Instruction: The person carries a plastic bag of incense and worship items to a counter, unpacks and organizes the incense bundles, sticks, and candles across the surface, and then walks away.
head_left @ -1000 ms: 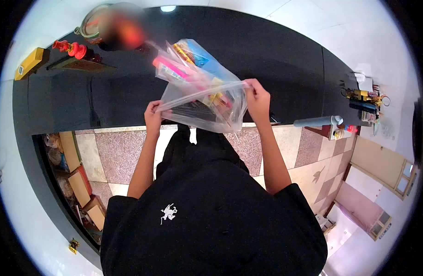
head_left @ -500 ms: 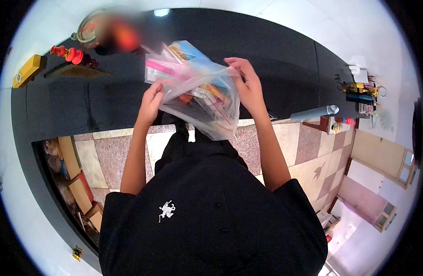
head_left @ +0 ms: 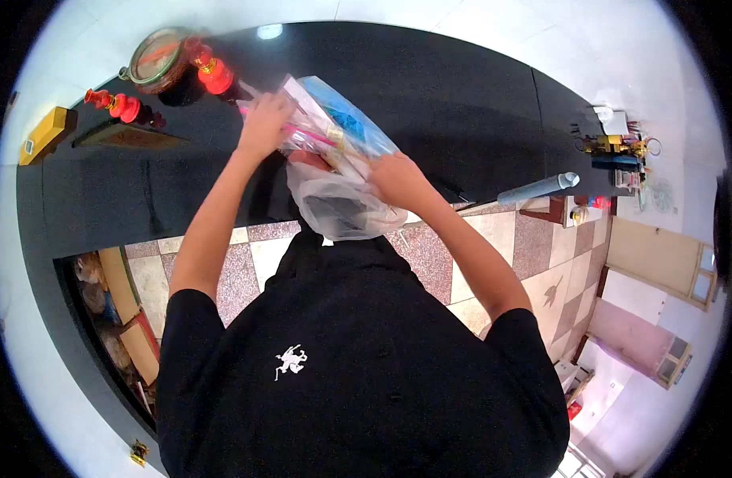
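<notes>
A clear plastic bag (head_left: 338,211) lies at the front edge of the black counter, its loose part hanging toward my body. Several packets are in it, among them a blue one (head_left: 344,113) and a pink-edged one (head_left: 310,134). My left hand (head_left: 266,126) is closed at the far left end of the pink-edged packet; what its fingers grip is hard to make out. On the right side of the bag, my right hand (head_left: 396,182) is closed on the plastic, its fingertips partly hidden.
Red ornaments (head_left: 215,76) and a round pot (head_left: 156,60) stand at the back left of the black counter (head_left: 469,103). A yellow box (head_left: 47,135) is at the far left. On the right are a grey cylinder (head_left: 537,190) and a holder with scissors and pens (head_left: 621,147).
My left hand has moved up and left, from the bag's rim to the packets. My right hand has come down along the bag's right side. The bag's opening has slumped toward me.
</notes>
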Tool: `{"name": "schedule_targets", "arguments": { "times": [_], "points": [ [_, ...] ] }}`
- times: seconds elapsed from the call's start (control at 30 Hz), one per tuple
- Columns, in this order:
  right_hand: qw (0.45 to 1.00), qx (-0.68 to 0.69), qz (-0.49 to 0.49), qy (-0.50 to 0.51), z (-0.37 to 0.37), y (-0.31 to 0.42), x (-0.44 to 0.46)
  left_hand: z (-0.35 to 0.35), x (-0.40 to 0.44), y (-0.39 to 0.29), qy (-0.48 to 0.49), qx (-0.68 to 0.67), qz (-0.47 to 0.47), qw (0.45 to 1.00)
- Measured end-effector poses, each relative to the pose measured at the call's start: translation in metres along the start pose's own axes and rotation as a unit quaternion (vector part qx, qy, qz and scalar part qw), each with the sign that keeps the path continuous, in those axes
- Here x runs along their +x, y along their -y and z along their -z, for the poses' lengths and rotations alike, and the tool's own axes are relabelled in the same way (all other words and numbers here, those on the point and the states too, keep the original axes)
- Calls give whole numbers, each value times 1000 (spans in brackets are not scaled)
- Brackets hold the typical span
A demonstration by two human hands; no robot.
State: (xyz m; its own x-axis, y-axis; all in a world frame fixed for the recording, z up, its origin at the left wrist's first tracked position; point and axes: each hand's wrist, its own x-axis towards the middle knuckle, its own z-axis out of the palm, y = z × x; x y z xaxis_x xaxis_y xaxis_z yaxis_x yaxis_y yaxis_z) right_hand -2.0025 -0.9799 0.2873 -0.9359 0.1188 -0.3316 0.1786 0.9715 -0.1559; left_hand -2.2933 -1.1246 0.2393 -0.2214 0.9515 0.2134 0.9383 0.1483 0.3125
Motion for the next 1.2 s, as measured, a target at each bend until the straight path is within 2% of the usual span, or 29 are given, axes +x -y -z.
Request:
{"name": "schedule_targets", "arguments": {
  "times": [0.03, 0.2, 0.27, 0.3, 0.33, 0.43, 0.5, 0.53, 0.57, 0.6, 0.67, 0.77, 0.87, 0.9, 0.97, 1.07, 1.13, 1.17, 1.2],
  "points": [
    [999, -13, 28, -25, 1, -2, -14, 4, -3, 8, 11, -16, -8, 1000],
    [988, -51, -142, 25, 7, -32, -53, 36, -25, 38, 6, -25, -11, 1000],
    [975, -36, -208, 65, 16, -40, -58, 47, -44, 60, -15, -113, 39, 993],
    [977, -44, -209, 15, 15, -40, -60, 58, -47, 66, 68, -146, 105, 981],
    [976, -7, -214, -29, 15, -39, -59, 69, -55, 71, 79, -215, 127, 965],
    [959, 64, -202, -188, 40, -24, -45, 65, -90, 110, 125, -225, 184, 949],
    [926, 193, -172, -274, 36, -14, -20, 61, -113, 128, 163, -221, 233, 933],
    [900, 256, -156, -316, 34, -8, -6, 60, -121, 129, 137, -283, 267, 911],
    [902, 292, -169, -269, 27, 4, 9, 63, -129, 125, 110, -343, 298, 884],
    [917, 275, -164, -237, 12, 13, 25, 66, -135, 118, 83, -402, 325, 852],
    [944, 235, -154, -171, -19, 24, 49, 74, -141, 104, 52, -433, 348, 830],
    [943, 228, -222, -99, -10, 45, 71, 63, -163, 103, 19, -490, 409, 769],
    [942, 253, -180, -125, -28, 39, 85, 52, -183, 92, 1, -508, 473, 720],
    [938, 252, -176, -158, -24, 40, 85, 37, -191, 94, -39, -560, 392, 728],
    [929, 250, -164, -219, -14, 41, 84, 24, -209, 93, -45, -570, 416, 707],
    [887, 312, -210, -268, 20, 39, 86, 12, -224, 87, -60, -576, 433, 691],
    [855, 339, -201, -338, 65, 47, 83, 0, -232, 86, -78, -597, 430, 673],
    [828, 379, -189, -368, 79, 46, 85, 0, -235, 87, -71, -594, 432, 676],
    [809, 393, -109, -423, 97, 49, 87, 1, -237, 87, -62, -590, 433, 678]
  ]
}}
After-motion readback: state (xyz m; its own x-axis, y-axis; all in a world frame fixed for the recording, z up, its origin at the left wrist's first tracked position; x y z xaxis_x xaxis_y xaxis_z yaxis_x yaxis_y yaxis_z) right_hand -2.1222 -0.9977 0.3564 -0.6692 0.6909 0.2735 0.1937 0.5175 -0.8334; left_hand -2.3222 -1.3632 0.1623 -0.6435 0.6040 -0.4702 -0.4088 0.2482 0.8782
